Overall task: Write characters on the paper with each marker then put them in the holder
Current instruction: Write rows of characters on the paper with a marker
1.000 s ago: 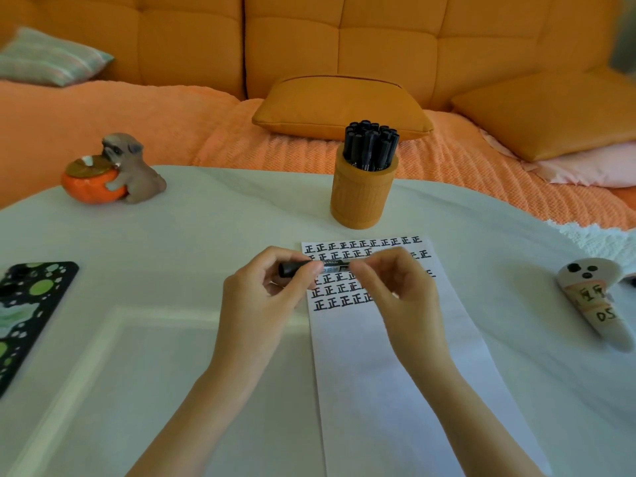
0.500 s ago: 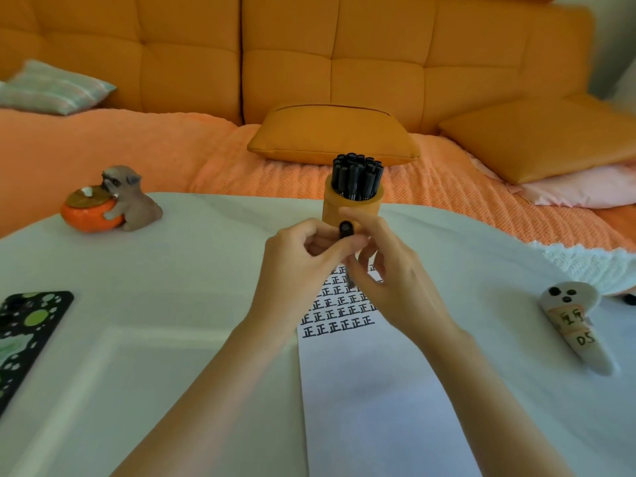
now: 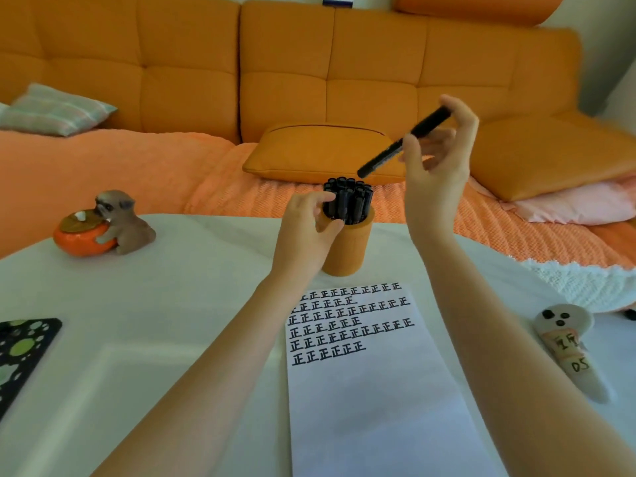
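Right hand [image 3: 438, 163]: fingers pinch one black marker [image 3: 404, 148] mid-barrel; it is tilted and raised, up and to the right of the holder [image 3: 347, 253].
Left hand [image 3: 308, 228]: curled fingers touch the bundled markers [image 3: 351, 201] standing in the holder; whether they grip cannot be told.
Paper [image 3: 371, 390]: flat on the counter [image 3: 192, 287], nearer than both hands, with rows of written characters.

Orange sofa [image 3: 192, 74], cushions [image 3: 323, 151], dog figurine [image 3: 117, 220], phone case [image 3: 20, 352]
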Demonstrator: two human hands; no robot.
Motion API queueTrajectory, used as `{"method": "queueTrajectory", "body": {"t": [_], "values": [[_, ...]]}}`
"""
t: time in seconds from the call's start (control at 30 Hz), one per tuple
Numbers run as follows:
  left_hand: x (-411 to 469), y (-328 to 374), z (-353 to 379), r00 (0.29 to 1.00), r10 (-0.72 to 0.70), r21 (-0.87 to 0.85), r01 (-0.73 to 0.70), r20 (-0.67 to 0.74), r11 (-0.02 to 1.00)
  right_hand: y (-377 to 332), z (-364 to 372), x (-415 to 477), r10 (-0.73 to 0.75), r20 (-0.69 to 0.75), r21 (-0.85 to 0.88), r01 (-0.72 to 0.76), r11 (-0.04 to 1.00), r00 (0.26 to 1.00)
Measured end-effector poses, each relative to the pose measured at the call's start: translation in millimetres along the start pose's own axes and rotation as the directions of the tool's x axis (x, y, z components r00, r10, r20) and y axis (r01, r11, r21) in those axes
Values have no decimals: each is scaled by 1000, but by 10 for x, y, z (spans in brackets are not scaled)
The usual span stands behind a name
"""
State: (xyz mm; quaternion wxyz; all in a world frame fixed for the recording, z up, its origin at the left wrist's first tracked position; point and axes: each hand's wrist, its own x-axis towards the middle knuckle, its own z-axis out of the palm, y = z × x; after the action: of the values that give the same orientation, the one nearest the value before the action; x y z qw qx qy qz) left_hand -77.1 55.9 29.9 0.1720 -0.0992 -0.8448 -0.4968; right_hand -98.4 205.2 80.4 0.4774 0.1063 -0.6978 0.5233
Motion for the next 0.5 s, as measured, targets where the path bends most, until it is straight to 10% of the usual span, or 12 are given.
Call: {"method": "queueTrajectory", "body": {"t": [0.5], "values": [[233, -156, 220, 998, 53, -12, -53, 21, 999, 321, 288, 175, 53, 293, -273, 31, 961, 955]]}}
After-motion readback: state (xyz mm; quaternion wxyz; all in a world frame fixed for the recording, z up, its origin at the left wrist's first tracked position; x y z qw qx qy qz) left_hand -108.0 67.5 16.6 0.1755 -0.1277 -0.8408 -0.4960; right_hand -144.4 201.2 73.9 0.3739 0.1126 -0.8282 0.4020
